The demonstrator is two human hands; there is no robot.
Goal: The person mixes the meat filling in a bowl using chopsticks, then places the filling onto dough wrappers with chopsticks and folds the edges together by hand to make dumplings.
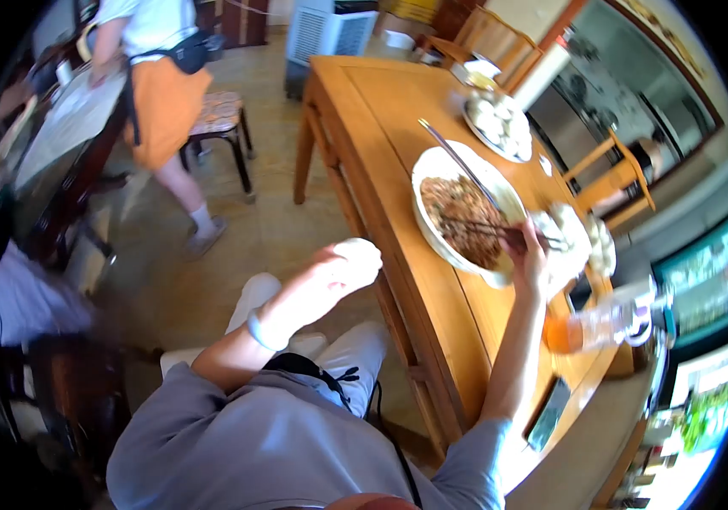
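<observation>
My left hand (321, 276) is raised over my lap, left of the table, its fingers curled around a white dough wrapper (361, 262). With my right hand (531, 253) I grip a pair of dark chopsticks (485, 228). Their tips reach into brown minced filling (457, 208) in a large white bowl (513, 200) on the table. A second, longer pair of chopsticks (457, 160) leans across the bowl's far side. Just past my right hand are white filled buns (570, 234), partly hidden by it.
A plate of white buns (500, 123) stands farther back on the wooden table (372, 98). Near my right arm are a pitcher with orange liquid (589, 327) and a phone (548, 414). A person in orange shorts (168, 106) stands at another table, by a stool (218, 115).
</observation>
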